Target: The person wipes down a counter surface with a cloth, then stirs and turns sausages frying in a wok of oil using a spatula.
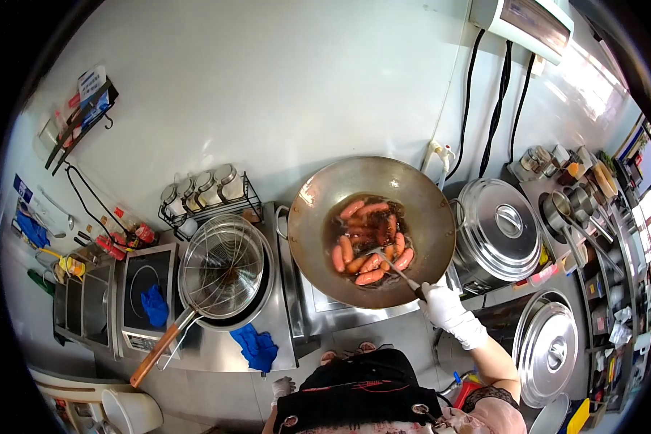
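Observation:
A large wok (315, 253) sits on the stove with several reddish sausages (371, 277) in dark, shiny liquid. My right hand (447, 309), in a white glove, is closed around the handle of a long-handled metal cooking utensil (400, 274) at the wok's near right rim. The utensil's head lies among the sausages, so I cannot tell its exact shape. Low beside my body, my left hand (283, 388) is also gloved. It appears away from the wok and counter, and its fingers are too small to make out clearly.
Left of the wok, a wire strainer (224, 253) rests over a pot, its wooden handle jutting forward. Blue gloves (254, 349) lie at the counter edge. A spice-jar rack (210, 197) stands behind. Lidded pots (500, 226) are on the right.

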Action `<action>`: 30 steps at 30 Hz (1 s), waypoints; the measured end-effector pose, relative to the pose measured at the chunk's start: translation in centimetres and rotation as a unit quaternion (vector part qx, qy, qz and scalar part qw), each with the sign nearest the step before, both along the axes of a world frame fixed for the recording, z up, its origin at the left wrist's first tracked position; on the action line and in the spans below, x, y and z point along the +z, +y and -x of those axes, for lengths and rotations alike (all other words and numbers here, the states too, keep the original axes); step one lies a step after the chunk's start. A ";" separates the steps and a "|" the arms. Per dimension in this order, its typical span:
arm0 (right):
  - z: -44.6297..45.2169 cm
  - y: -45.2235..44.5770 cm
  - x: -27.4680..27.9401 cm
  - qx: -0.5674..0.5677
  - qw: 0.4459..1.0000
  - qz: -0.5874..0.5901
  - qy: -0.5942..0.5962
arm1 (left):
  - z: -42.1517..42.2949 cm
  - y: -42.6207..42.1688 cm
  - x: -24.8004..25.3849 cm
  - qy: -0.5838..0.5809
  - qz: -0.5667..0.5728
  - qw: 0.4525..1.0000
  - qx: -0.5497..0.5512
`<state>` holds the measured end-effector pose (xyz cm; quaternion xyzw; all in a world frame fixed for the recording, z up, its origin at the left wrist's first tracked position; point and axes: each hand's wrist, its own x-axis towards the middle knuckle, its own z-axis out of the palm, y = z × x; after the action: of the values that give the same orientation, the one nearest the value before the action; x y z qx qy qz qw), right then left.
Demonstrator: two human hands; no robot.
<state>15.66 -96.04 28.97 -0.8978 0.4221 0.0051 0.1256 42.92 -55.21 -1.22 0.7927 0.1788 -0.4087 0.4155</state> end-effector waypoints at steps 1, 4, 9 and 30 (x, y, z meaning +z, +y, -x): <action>-0.5 0.0 -0.3 0.023 0.999 0.005 -0.046 | 0.0 -0.1 0.1 0.001 -0.005 1.000 0.000; -2.7 -0.7 -1.6 0.034 0.996 -0.025 -0.085 | -0.2 -0.3 0.3 0.005 -0.011 1.000 0.000; -6.3 -2.8 -4.4 0.004 0.995 0.033 -0.099 | -1.7 1.8 -4.9 0.051 0.042 0.997 -0.026; 1.3 -2.5 -5.6 0.004 0.922 0.377 0.087 | -1.6 1.6 -5.4 0.037 0.017 0.999 -0.029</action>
<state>14.32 -98.58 23.33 -0.8766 0.3982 -0.0760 -0.2594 44.56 -53.57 -6.57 0.7745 0.1643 -0.4527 0.4101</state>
